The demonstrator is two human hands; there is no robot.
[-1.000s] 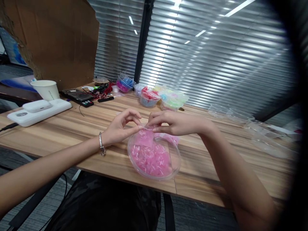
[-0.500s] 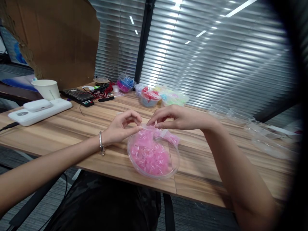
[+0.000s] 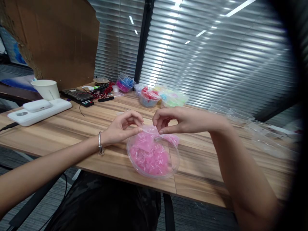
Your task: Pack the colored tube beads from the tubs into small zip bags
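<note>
A clear round plastic bowl (image 3: 175,168) holds many small pink pieces (image 3: 155,162). Over its far side is a small clear plastic bag (image 3: 146,140) with pink contents. My left hand (image 3: 125,127) pinches the bag's upper left edge between thumb and fingers. At the upper right edge, my right hand (image 3: 174,121) has its thumb and fingertips closed on the plastic. Behind the bowl's right rim, partly hidden, lies more pink material in clear plastic (image 3: 172,139).
Tubs of red (image 3: 149,96) and blue and purple pieces (image 3: 125,82) stand at the back, beside pale green bags (image 3: 174,98). Clear empty containers (image 3: 269,144) lie right. A paper cup (image 3: 47,89), white charger (image 3: 40,112) and cardboard sheet (image 3: 55,41) are left.
My right hand has shifted slightly right and toward me, its fingers curling more. The bag's top edge now shows more between my hands. My left hand stays almost in place.
</note>
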